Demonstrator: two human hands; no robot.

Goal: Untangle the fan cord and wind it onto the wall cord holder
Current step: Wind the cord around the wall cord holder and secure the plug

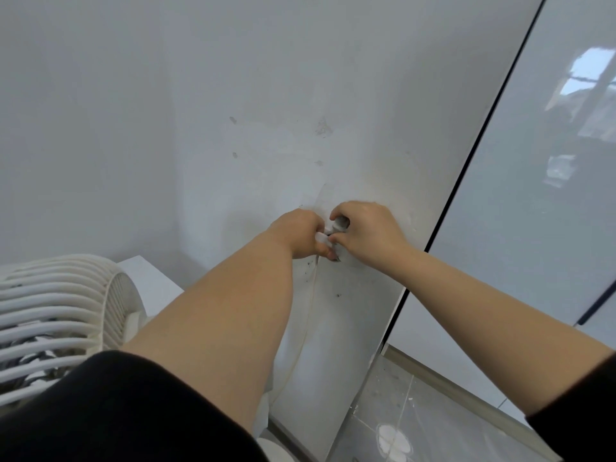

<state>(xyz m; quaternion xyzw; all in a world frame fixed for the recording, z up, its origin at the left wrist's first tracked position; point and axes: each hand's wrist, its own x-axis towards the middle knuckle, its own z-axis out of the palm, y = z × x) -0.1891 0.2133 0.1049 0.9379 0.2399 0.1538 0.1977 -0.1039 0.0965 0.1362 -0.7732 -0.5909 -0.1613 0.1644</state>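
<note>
Both hands meet at the white wall. My left hand (301,233) curls its fingers round a white piece at the wall cord holder (340,225), which shows only as a small white part between the hands. My right hand (365,230) pinches that holder from the right, thumb below and fingers above. A thin white fan cord (308,315) hangs straight down the wall from under my left hand and disappears behind my left forearm. The white fan (56,318) with its ribbed grille stands at the lower left.
A white ledge or box (156,278) sits behind the fan against the wall. A glass panel with a black frame (466,161) rises at the right. Grey tiled floor (416,411) with white paint spots lies below. The wall has small marks and patches.
</note>
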